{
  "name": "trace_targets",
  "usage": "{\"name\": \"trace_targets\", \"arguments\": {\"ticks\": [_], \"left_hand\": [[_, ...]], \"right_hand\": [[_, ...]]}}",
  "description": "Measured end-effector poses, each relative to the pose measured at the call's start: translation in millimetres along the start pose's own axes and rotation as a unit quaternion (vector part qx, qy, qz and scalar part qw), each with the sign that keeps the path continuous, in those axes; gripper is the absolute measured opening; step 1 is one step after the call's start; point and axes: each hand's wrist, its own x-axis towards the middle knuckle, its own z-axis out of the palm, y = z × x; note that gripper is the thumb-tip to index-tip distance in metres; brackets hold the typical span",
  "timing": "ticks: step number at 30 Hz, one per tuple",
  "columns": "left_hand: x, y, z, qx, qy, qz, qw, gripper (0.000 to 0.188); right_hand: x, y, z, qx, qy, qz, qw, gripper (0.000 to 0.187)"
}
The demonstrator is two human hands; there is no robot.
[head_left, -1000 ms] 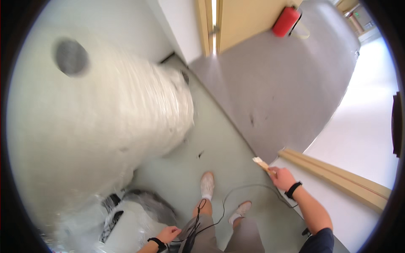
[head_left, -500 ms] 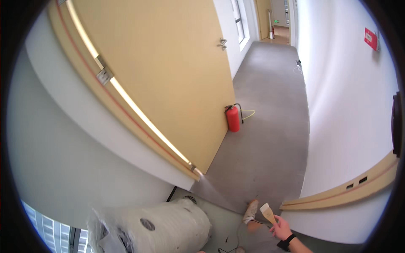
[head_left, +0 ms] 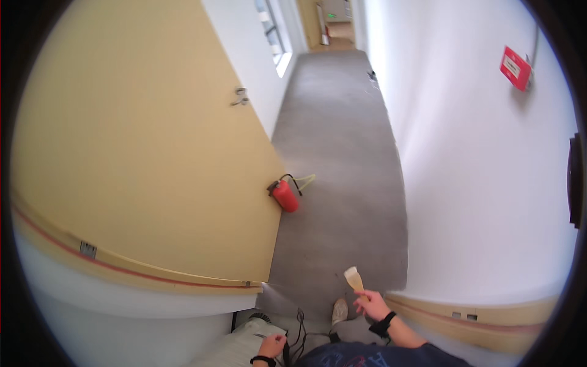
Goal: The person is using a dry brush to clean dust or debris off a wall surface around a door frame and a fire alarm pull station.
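This looks like the corridor [head_left: 333, 122] of an office-type building, having a lever-handled door [head_left: 134, 140], red fire extinguisher [head_left: 286, 197] and green sign [head_left: 332, 16].

From here I see a flat brush [head_left: 353, 279], whitish bristles on a tan handle, perhaps wooden though it's blurred, held in the right hand [head_left: 372, 304], bristles pointing forward and slightly left.

The left hand [head_left: 273, 346] has come back into view, while the plastic-wrapped bundle [head_left: 231, 347] has mostly left it.
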Motion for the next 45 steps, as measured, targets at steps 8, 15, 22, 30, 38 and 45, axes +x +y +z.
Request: {"name": "trace_targets", "arguments": {"ticks": [8,15,22,30,38,45], "left_hand": [[146,91,-85,-0.066,0.000,0.084,0.994,0.025],[301,180,-121,0.016,-0.085,0.232,0.969,0.026],[460,263,-173,0.052,-0.201,0.288,0.935,0.036],[549,413,-148,0.195,-0.218,0.395,0.871,0.040],[499,559,-91,0.214,-0.272,0.403,0.847,0.051],[539,599,-124,0.221,-0.192,0.313,0.904,0.052]], "right_hand": [[32,-59,-30,0.043,0.031,0.011,0.999,0.052],[48,-43,-50,0.187,0.327,0.057,0.925,0.045],[12,-150,-40,0.203,0.645,-0.088,0.731,0.058],[-62,-205,-63,0.120,0.831,-0.083,0.536,0.040],[-31,-261,-172,-0.094,0.885,0.080,0.450,0.020],[91,-363,-226,-0.196,0.790,-0.010,0.581,0.014]]}}
